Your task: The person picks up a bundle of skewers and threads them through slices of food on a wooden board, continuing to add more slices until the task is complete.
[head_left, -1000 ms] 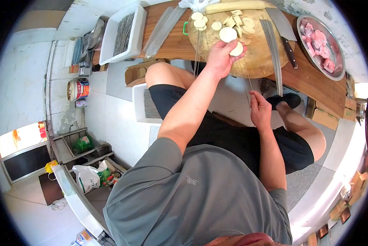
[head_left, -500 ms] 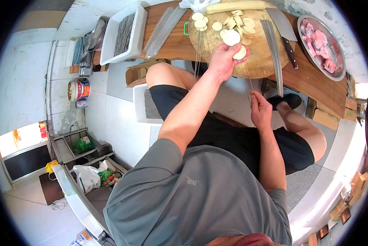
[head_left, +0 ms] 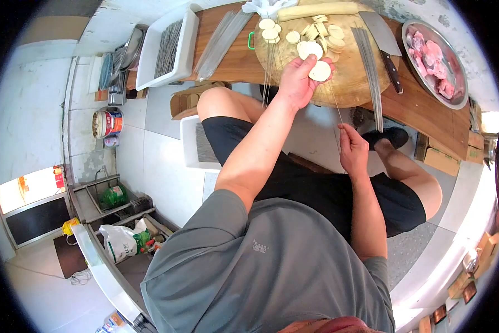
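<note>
My left hand point(head_left: 297, 84) is closed around a pale round slice point(head_left: 320, 71), thumb on top, over the near edge of a round wooden chopping board point(head_left: 360, 89). Just beyond its fingertips is another pale slice point(head_left: 309, 50). My right hand point(head_left: 354, 149) pinches a thin skewer point(head_left: 339, 108) that runs up toward the slice in my left hand. More cut slices point(head_left: 334, 39) lie piled on the board. Several skewers with slices on their ends point(head_left: 270, 34) rest at its left side. Across its right side lies a bundle of bare metal skewers point(head_left: 370, 77).
At the board's far edge lies a long pale roll point(head_left: 319, 10). A cleaver point(head_left: 391, 69) sits right of the skewers, beside a metal bowl of raw meat point(head_left: 434, 61). To the left are a plastic bag of skewers point(head_left: 221, 44) and a white bin of skewers point(head_left: 188, 44).
My left hand has shifted slightly left, and its slice now faces up more fully. My right hand stays nearly in place with the skewer.
</note>
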A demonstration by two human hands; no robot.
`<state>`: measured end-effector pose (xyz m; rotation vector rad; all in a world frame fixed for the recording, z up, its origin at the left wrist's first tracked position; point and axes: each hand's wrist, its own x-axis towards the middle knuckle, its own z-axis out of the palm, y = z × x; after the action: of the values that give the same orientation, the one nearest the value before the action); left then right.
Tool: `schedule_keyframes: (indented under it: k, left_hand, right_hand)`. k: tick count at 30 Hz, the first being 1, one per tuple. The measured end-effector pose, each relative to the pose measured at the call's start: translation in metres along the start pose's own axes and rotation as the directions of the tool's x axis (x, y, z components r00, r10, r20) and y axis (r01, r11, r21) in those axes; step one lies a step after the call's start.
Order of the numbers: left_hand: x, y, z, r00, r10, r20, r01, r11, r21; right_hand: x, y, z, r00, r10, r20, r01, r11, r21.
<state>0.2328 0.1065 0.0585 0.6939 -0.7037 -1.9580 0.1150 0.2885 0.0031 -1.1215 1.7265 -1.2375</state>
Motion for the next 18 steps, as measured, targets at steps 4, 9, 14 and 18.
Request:
schedule_keyframes:
  k: [4,9,14,18]
  left_hand:
    - [-0.0001,-0.0018,0.0032,1.000,0.002,-0.015,-0.002,1.000,0.007]
    - [-0.0009,-0.0024,0.0061,1.000,0.002,-0.019,-0.002,1.000,0.027]
    - [-0.0022,-0.0037,0.0046,1.000,-0.005,0.017,0.004,0.998,0.068]
    - [-0.0032,-0.0064,0.0047,1.000,0.005,0.004,-0.005,0.996,0.084]
  right_hand:
    - [-0.0001,0.0009,-0.0004,1.000,-0.006,-0.004,0.006,1.000,-0.010]
    - [-0.0015,0.0004,0.0007,1.000,0.005,-0.004,-0.005,1.000,-0.004]
    - [-0.0015,0.0019,0.0019,1.000,-0.009,-0.013,0.009,1.000,0.000]
    - [-0.0017,0.0009,0.0026,1.000,-0.014,-0.012,0.014,1.000,-0.010]
